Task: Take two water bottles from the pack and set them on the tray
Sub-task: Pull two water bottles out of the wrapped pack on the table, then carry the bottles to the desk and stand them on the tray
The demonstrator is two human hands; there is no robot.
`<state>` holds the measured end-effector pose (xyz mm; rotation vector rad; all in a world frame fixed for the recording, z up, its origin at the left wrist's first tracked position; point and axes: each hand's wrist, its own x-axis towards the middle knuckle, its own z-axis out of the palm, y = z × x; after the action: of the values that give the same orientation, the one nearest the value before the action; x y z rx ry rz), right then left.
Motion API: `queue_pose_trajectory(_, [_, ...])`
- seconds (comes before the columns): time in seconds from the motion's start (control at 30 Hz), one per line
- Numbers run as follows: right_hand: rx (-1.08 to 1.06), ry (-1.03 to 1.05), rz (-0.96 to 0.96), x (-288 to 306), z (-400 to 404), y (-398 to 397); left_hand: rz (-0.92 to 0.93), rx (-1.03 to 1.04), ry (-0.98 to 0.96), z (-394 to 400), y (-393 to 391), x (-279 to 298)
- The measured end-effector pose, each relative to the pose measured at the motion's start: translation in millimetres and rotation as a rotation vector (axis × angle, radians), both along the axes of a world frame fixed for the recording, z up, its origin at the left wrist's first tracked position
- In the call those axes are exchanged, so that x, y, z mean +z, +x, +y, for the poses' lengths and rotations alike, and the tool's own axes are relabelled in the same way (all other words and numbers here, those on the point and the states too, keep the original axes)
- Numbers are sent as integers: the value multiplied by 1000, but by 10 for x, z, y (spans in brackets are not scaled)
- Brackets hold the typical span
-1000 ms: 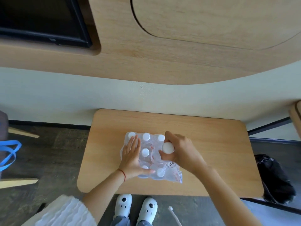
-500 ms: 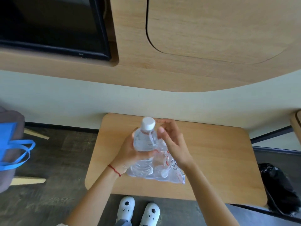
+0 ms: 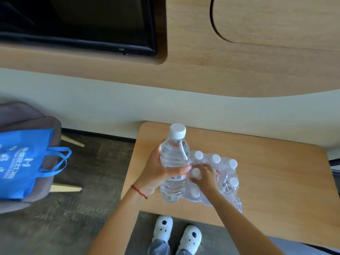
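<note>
A clear water bottle point(image 3: 174, 159) with a white cap is upright in the air over the table's left part, my left hand point(image 3: 156, 170) wrapped around its middle. The shrink-wrapped pack point(image 3: 223, 179) of several white-capped bottles lies on the wooden table point(image 3: 276, 181) just right of it. My right hand point(image 3: 204, 178) reaches into the pack, its fingers closed around the cap of a second bottle point(image 3: 196, 172) that still stands in the wrap. No tray is in view.
A grey seat point(image 3: 27, 115) with a blue tote bag point(image 3: 24, 162) stands on the floor to the left. A dark screen point(image 3: 77, 23) hangs on the wood-panelled wall. My white shoes point(image 3: 176, 234) show at the table's near edge.
The bottle went from my right hand, still in the pack, into my left hand and up out of the wrap. My right hand dropped back onto the pack. The view shifted left.
</note>
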<state>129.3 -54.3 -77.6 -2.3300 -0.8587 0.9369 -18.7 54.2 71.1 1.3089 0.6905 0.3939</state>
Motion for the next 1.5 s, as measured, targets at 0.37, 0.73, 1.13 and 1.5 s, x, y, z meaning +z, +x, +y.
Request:
queue_pose_trajectory(0.37, [51,332,-188,1109,-360,244,-62,-15,-7,143,45,285])
queue_pose_trajectory(0.73, [-449,827,-177,3282,-757,196,-214,-311,40,-179,687,1380])
queue_pose_trajectory(1.13, [-924,778,-377,3807,-2626,389,-211,-689,103,-1925,1658,1844])
queue_pose_trajectory(1.5, [-1213,606,-631,3744,-5332,912,-164,-914,115,-4573,2516,1810])
